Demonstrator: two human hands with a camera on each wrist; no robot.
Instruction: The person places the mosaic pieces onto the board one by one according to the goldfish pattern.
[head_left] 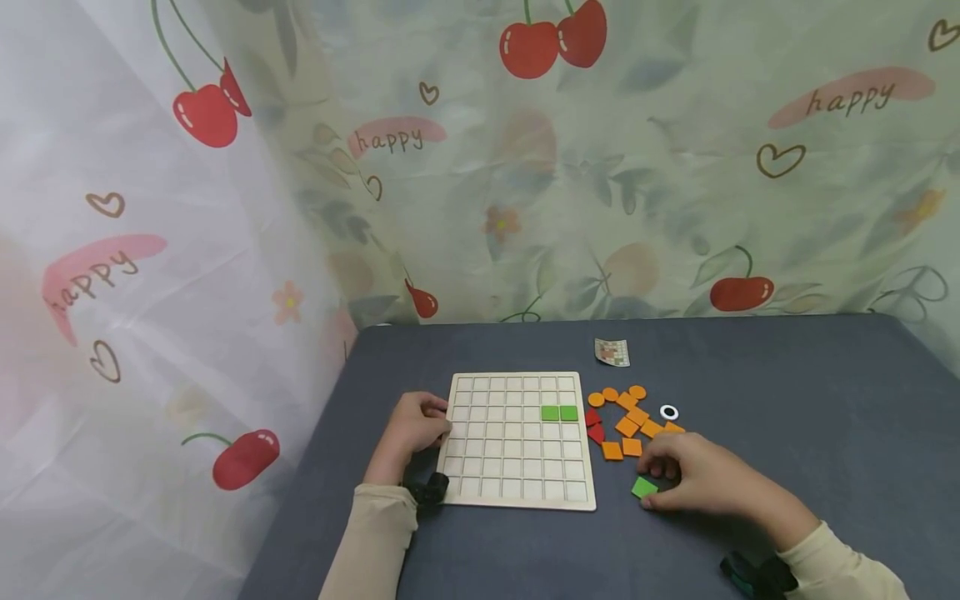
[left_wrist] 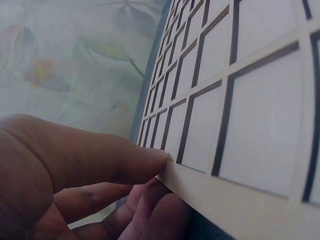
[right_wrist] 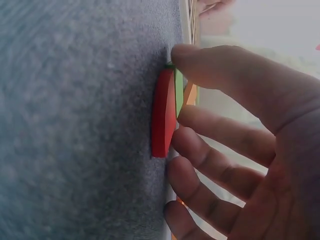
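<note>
A pale grid board (head_left: 517, 505) lies flat on the table, with two green square tiles (head_left: 559, 413) side by side in its right columns. My left hand (head_left: 411, 427) pinches the board's left edge, the thumb (left_wrist: 115, 157) on the rim and fingers below. To the right of the board, my right hand (head_left: 701, 475) has its thumb and index finger at opposite sides of a loose green square tile (head_left: 643, 487). In the right wrist view a red piece (right_wrist: 164, 115) stands nearer the camera than that green tile (right_wrist: 179, 92); the hand hides it in the head view.
Orange squares (head_left: 627, 427) and orange discs (head_left: 637, 392) lie loose right of the board. Red pieces (head_left: 594, 425) touch or nearly touch its right edge. Farther off are a white ring (head_left: 669, 412) and a small printed card (head_left: 612, 352). A patterned curtain (head_left: 465, 183) rises behind the table.
</note>
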